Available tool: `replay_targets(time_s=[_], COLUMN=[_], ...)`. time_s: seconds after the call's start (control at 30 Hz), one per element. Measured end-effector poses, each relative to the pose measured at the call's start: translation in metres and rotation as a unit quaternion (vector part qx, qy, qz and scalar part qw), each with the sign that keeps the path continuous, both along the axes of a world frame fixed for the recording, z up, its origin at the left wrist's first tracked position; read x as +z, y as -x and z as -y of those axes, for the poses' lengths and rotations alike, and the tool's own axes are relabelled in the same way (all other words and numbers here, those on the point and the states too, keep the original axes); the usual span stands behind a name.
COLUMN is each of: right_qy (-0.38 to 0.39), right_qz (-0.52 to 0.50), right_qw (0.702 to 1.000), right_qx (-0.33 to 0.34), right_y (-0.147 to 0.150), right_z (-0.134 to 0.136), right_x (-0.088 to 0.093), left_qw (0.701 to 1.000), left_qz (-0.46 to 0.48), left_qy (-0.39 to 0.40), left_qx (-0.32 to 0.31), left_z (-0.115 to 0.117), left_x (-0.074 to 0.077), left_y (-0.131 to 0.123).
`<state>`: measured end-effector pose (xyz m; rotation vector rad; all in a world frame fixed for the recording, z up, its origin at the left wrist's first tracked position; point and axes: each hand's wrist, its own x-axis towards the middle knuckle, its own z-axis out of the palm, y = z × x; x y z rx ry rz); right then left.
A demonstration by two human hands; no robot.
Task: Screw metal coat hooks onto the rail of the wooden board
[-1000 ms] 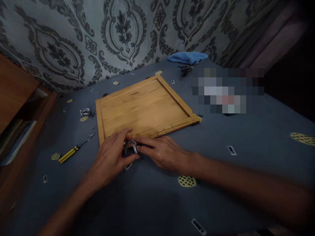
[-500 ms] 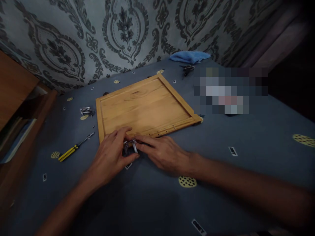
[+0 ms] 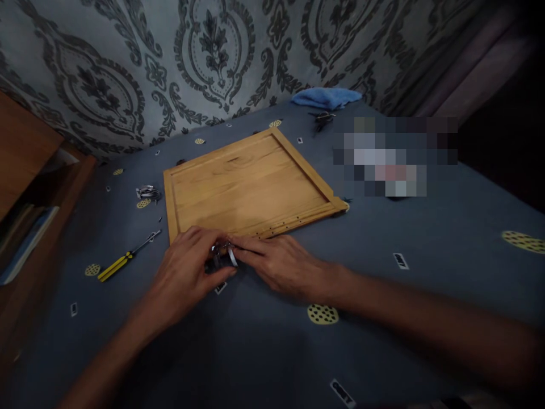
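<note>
A framed wooden cabinet door (image 3: 242, 182) lies flat, with several small dark holes along its near edge. At that edge, near the left corner, a shiny metal hinge (image 3: 231, 255) sits between my hands. My left hand (image 3: 187, 261) curls around the hinge, thumb on the near side and fingers over the door's edge. From the other side my right hand (image 3: 289, 264) presses its fingertips together against the hinge. The fingers partly hide how it meets the wood. To the left lie a yellow-handled screwdriver (image 3: 128, 257) and a second metal hinge (image 3: 148, 193).
A patterned blue-grey cloth (image 3: 383, 318) covers the surface. At the back are a blue cloth (image 3: 327, 97) and a dark object (image 3: 322, 120). A blurred-out patch covers things at the right. Wooden shelving (image 3: 63, 204) with books stands at the left.
The view has shifted slightly. My left hand's fingers have drawn down and closer over the hinge; my right hand stays against it.
</note>
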<state>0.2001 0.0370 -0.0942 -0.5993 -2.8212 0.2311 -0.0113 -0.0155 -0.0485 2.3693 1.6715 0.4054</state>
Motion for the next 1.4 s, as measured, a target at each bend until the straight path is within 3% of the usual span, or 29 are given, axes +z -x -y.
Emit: replay_targets(time_s=[0.17, 0.47, 0.7, 1.0, 1.4], right_qy=[0.001, 0.009, -0.004, -0.014, -0.005], right_qz=[0.005, 0.002, -0.003, -0.009, -0.023], right_qw=[1.0, 1.0, 1.0, 1.0, 1.0], right_qx=[-0.001, -0.002, 0.0, 0.0, -0.003], right_y=[0.0, -0.001, 0.001, 0.0, 0.0], right_z=[0.0, 0.001, 0.0, 0.0, 0.001], right_x=[0.001, 0.004, 0.004, 0.004, 0.001], left_qw=[0.999, 1.0, 0.999, 0.997, 0.998], left_qz=[-0.03, -0.02, 0.048, 0.046, 0.038], left_qy=[-0.007, -0.01, 0.001, 0.06, 0.051], left_qx=[-0.009, -0.02, 0.006, 0.007, 0.006], left_z=[0.002, 0.005, -0.006, -0.018, -0.021], left_x=[0.009, 0.011, 0.011, 0.016, 0.011], left_y=[-0.001, -0.005, 0.005, -0.007, -0.007])
